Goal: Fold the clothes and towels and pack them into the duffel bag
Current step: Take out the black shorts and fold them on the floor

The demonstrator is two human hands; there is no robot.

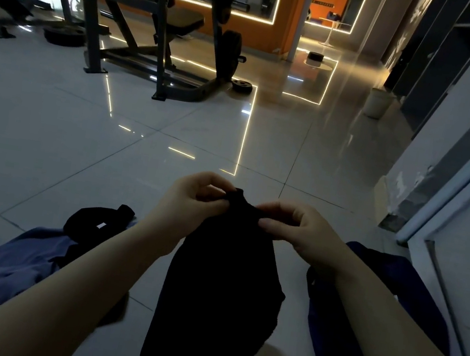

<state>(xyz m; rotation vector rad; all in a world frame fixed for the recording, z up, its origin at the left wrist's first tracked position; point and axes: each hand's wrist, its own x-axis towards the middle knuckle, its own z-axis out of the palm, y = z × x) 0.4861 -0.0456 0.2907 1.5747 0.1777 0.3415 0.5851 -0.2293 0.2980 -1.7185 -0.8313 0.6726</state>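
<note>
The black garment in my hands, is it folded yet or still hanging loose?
Hanging loose: both hands, left hand and right hand, pinch the black garment at its top edge.

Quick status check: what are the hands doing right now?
Left hand and right hand both pinching top edge of black garment, hanging in front. Blue clothes on floor at left. Nothing blocking.

The garment [218,273] hangs over the floor [81,129], its top edge pinched between the left hand [190,201] and the right hand [296,227]. Left of the garment lies a heap of clothes [14,260]; right of it, the duffel bag [376,308]. Behind the garment, well apart, stands a weight rack [144,40].
</note>
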